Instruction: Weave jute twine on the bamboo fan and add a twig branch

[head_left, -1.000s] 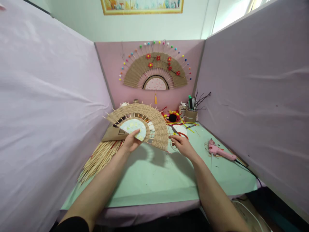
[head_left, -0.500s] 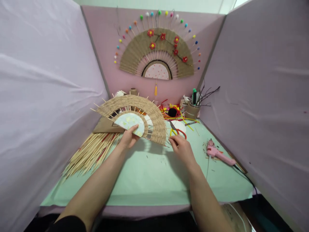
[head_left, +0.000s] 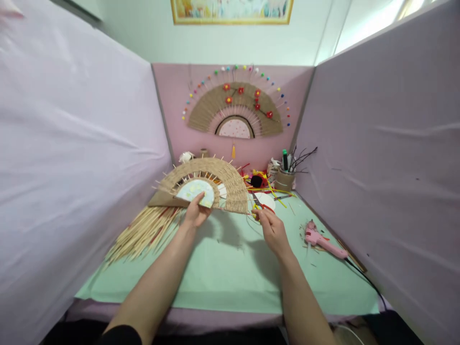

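Observation:
A half-round woven fan (head_left: pixel 235 189) is held up over the table, tilted, with thin sticks poking past its straw-coloured outer band. My left hand (head_left: pixel 197 212) grips it at the pale green half-disc (head_left: pixel 192 190), thumb on the front, the other fingers mostly hidden behind. Just off the fan's lower right corner, my right hand (head_left: pixel 271 227) is closed in a pinch. A thin strand of twine (head_left: pixel 254 222) runs from that corner to its fingertips. Directly behind the right hand lie scissors (head_left: pixel 265 207) with red and yellow handles, partly covered.
Thin sticks (head_left: pixel 147 230) lie bundled at left, beside brown cardboard (head_left: pixel 167 199). A pink glue gun (head_left: pixel 323 242) rests at right, its cord over the edge. Behind are a pot (head_left: pixel 285 181) of pens and twigs and coloured craft strips (head_left: pixel 264 179). A finished fan (head_left: pixel 204 110) hangs on the back panel.
The view has tilted up, showing more wall and a picture frame. My right hand stays in a pinch beside the fan's corner, now slightly lower relative to it. My left hand keeps its hold.

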Tool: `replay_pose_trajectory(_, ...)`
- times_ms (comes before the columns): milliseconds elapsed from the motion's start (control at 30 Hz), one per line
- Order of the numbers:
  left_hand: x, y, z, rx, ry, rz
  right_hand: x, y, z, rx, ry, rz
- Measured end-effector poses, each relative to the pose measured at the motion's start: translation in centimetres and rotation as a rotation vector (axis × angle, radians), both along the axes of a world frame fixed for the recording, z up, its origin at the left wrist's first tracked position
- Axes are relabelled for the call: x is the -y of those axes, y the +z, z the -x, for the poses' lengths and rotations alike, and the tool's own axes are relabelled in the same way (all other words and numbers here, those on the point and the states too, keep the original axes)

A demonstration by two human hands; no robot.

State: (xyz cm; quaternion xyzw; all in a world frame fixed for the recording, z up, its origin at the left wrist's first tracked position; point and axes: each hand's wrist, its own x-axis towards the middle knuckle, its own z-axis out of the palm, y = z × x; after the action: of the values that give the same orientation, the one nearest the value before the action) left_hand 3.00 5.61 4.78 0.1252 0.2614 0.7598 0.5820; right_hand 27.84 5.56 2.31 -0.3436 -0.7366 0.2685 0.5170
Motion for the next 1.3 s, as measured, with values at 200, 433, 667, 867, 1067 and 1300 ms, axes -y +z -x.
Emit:
replay_pose_trajectory(200,0.2,-0.6,1.3,0.022,0.024,-0.023,-0.1,-0.4,0.8,0.081,0.035,-0.012)
replay_pose_trajectory(433,0.2,-1.7,2.7,0.089,0.107,-0.038,0.4,-1.4,2.2,0.327,0.110,0.000)
replay_pose_trajectory(667,0.0,-1.9,2.4,0.047,0.105,-0.029,1.2,-1.4,2.8,0.413,0.220,-0.023)
replay_pose_trajectory(867,-0.1,-2.2,2.1,-0.042,0.089,-0.018,1.0,-1.1,2.2,0.256,0.142,-0.087)
replay_pose_trajectory(1067,0.4,-2.0,1.7,-0.108,0.006,0.033,0.2,-0.9,1.3,0.169,-0.085,-0.077)
replay_pose_trajectory(1300,0.8,-1.5,1.8,-0.091,-0.007,0.034,0.1,-0.9,1.2,0.176,-0.090,0.072)
